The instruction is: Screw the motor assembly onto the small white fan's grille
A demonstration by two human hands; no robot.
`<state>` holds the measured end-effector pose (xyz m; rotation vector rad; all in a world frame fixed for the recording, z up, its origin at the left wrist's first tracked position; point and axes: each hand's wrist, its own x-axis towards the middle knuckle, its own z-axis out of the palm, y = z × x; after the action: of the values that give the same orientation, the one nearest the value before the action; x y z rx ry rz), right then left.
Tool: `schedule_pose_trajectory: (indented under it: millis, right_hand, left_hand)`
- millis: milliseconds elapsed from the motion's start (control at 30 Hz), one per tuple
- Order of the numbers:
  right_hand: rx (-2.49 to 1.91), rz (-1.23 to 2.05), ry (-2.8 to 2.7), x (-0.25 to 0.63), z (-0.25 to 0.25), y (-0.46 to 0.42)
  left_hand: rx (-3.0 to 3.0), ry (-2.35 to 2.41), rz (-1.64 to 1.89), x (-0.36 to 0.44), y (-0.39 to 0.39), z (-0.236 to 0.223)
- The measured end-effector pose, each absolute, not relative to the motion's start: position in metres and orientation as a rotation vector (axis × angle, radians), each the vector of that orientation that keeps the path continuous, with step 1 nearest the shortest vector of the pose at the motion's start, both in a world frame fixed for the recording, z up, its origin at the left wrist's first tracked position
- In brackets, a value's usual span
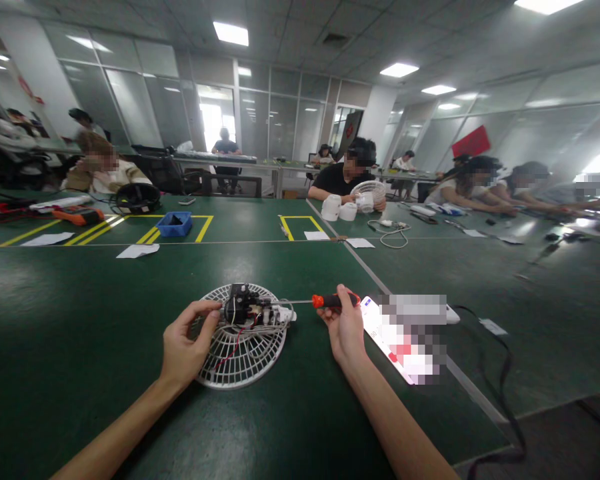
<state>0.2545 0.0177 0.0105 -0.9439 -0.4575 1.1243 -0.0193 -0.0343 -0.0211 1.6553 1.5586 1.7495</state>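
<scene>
A fan motor point(239, 313) rests on a white grille point(230, 385) atop a green table point(265, 427), the left hand point(186, 341)'s thumb and forefinger pinching its side; the right hand point(347, 330)'s fingers wrap a screwdriver point(325, 301), beside a lit phone point(379, 328).

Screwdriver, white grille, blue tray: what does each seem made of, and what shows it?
Screwdriver: thin straight grey shaft, probably bare metal; two-tone red and black handle, likely plastic or rubber. White grille: probably moulded plastic, given its evenly ribbed, satiny look; painted metal is possible. Blue tray: likely matt plastic, from its uniform colour.
</scene>
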Motion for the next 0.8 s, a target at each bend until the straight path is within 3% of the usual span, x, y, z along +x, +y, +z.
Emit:
schedule_pose_trajectory:
  millis: [800]
  right_hand:
    - [-0.841, 1.225, -0.412, 0.2469, 0.0145, 0.0104]
  left_hand:
    - [1.680, 1.523, 1.815, -0.0173, -0.0338, -0.0211]
